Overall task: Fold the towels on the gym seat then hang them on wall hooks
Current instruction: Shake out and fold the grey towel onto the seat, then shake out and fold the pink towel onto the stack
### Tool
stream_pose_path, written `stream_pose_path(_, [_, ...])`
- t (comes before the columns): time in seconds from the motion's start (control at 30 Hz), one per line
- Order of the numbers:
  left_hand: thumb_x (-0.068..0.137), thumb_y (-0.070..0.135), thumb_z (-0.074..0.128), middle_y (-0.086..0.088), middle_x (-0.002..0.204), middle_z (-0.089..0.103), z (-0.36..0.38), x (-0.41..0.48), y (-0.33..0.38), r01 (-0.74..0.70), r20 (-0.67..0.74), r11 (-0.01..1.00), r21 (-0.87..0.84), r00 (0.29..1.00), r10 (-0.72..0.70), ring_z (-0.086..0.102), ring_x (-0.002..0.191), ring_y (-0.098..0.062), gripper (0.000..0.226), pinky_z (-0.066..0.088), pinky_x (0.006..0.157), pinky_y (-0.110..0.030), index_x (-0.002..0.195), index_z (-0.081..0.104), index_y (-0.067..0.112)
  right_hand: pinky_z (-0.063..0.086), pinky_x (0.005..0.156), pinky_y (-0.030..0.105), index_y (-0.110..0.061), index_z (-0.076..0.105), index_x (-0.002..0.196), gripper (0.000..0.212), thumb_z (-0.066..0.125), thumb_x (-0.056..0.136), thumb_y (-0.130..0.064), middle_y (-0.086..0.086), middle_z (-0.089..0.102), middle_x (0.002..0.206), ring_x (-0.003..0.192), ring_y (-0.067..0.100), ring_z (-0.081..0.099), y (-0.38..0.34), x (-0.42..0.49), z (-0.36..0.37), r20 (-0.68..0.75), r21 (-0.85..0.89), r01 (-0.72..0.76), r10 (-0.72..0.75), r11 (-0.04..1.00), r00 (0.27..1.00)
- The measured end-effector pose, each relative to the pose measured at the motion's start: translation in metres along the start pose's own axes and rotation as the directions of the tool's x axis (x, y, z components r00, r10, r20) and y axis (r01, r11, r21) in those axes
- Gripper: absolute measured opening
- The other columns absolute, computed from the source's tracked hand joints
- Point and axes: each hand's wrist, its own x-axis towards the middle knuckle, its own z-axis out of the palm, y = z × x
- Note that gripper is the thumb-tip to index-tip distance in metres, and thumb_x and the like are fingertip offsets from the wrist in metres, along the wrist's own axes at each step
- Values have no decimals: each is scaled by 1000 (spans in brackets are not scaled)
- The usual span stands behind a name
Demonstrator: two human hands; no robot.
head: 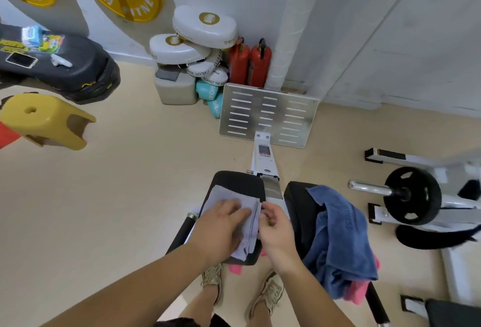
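A pale grey towel [223, 197] lies folded on the left black seat pad [240, 182]. My left hand [221, 225] presses flat on the towel with straight fingers. My right hand [276, 230] is at the towel's right edge, its fingertips curled near the fold; whether it pinches the cloth is unclear. A blue towel [338, 235] lies crumpled over the right black seat pad [299, 204]. A pink towel [358, 291] pokes out below the blue one, and more pink shows under the left pad.
A metal footplate [268, 114] stands ahead on the machine's white rail. Stacked white pads [192, 40] and two red extinguishers [250, 63] fill the corner. A yellow stool [46, 120] is at left, a barbell plate [412, 195] at right. My feet stand under the seat.
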Motion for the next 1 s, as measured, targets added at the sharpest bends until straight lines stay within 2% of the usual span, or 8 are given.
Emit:
stream_pose_path(0.1, [58, 53, 82, -6, 132, 66, 14, -1, -6, -68, 98, 958, 277, 994, 42, 66, 109, -32, 82, 59, 78, -44, 133, 63, 30, 57, 102, 43, -22, 65, 123, 39, 52, 99, 5, -2, 74, 118, 111, 12, 71, 6, -7, -12, 160, 64, -69, 58, 996, 985])
stream_pose_path(0.23, [72, 61, 69, -8, 140, 59, 19, 11, 3, -11, 118, 945, 328, 993, -30, 57, 119, -35, 83, 51, 88, -50, 147, 48, 34, 60, 83, 21, -14, 58, 128, 52, 40, 96, 22, -6, 70, 117, 98, -4, 73, 4, -20, -25, 300, 31, -48, 37, 998, 953])
stream_pose_path(0.33, [85, 58, 59, -8, 156, 41, 15, 7, 11, 27, 130, 953, 301, 989, -69, 43, 134, -37, 79, 42, 102, -52, 155, 32, 33, 53, 78, 9, -25, 61, 126, 40, 45, 102, 4, -13, 68, 118, 105, -6, 67, 8, -33, -29, 216, -61, -30, 42, 998, 975])
stream_pose_path(0.43, [87, 45, 64, -12, 157, 41, 9, -11, 22, 53, 73, 969, 240, 995, -72, 45, 136, -39, 69, 45, 106, -51, 149, 43, 22, 51, 69, 7, -21, 64, 124, 27, 48, 105, -9, -8, 69, 113, 97, -4, 63, 17, -46, -40, 128, -147, 23, -4, 989, 992])
stream_pose_path(0.63, [89, 21, 59, 7, 126, 61, 32, -99, 60, 62, -226, 991, -116, 970, -87, 62, 104, -15, 41, 55, 81, -27, 130, 60, 25, 57, 63, 21, -13, 68, 100, 22, 49, 102, 0, 16, 73, 89, 81, 25, 67, 56, -82, -68, 235, -156, 116, -77, 981, 969])
stream_pose_path(0.73, [97, 27, 54, 15, 111, 67, 72, -134, 79, 208, -92, 941, -266, 967, -239, 63, 87, -4, 29, 47, 76, -11, 124, 66, 29, 58, 72, 28, -18, 70, 105, 20, 52, 103, -9, 16, 76, 95, 83, 22, 70, 106, -91, -72, 306, -208, 108, -40, 972, 951])
stream_pose_path(0.83, [98, 29, 53, 15, 116, 68, 127, -157, 77, 343, 115, 906, -249, 939, -324, 64, 87, -7, 32, 51, 86, -21, 128, 64, 31, 46, 57, 14, -17, 69, 96, 20, 52, 101, -8, 13, 75, 89, 73, 17, 65, 164, -103, -79, 332, -235, 58, 25, 970, 943])
stream_pose_path(1.0, [97, 34, 53, 11, 118, 65, 217, -157, 44, 523, 283, 803, -286, 847, -451, 56, 91, -11, 44, 48, 89, -25, 141, 53, 28, 39, 49, 13, -5, 66, 94, 16, 52, 100, -10, 9, 64, 77, 62, 14, 54, 251, -74, -68, 395, -314, -21, 151, 949, 906])
